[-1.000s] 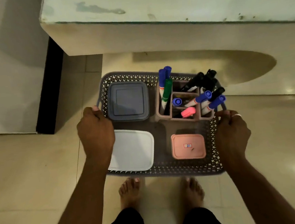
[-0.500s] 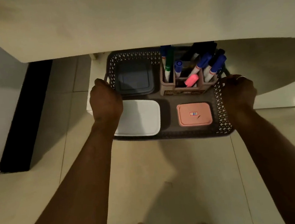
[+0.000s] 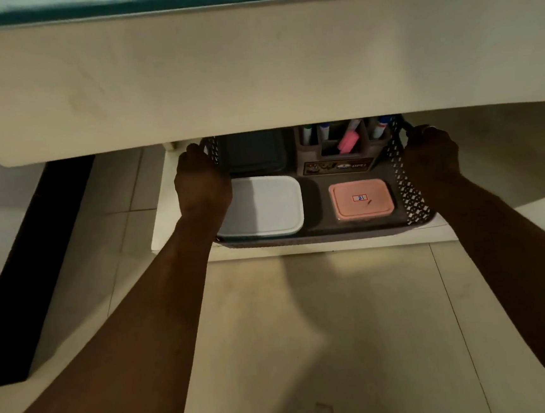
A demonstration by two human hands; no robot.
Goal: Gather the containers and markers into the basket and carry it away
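A dark perforated basket sits on a low white shelf under a thick counter slab. Inside lie a white-lidded container, a pink-lidded container and a grey-lidded container, plus a brown holder with several markers. My left hand grips the basket's left handle. My right hand grips the right handle. The basket's far part and the marker tops are hidden by the slab.
The pale counter slab overhangs the shelf and fills the upper half of the view. A black vertical panel stands at the left. Beige tiled floor spreads below my arms.
Both hands have pushed the basket forward and down, from in front of my body to under the counter slab and onto the low shelf. My feet have left the view.
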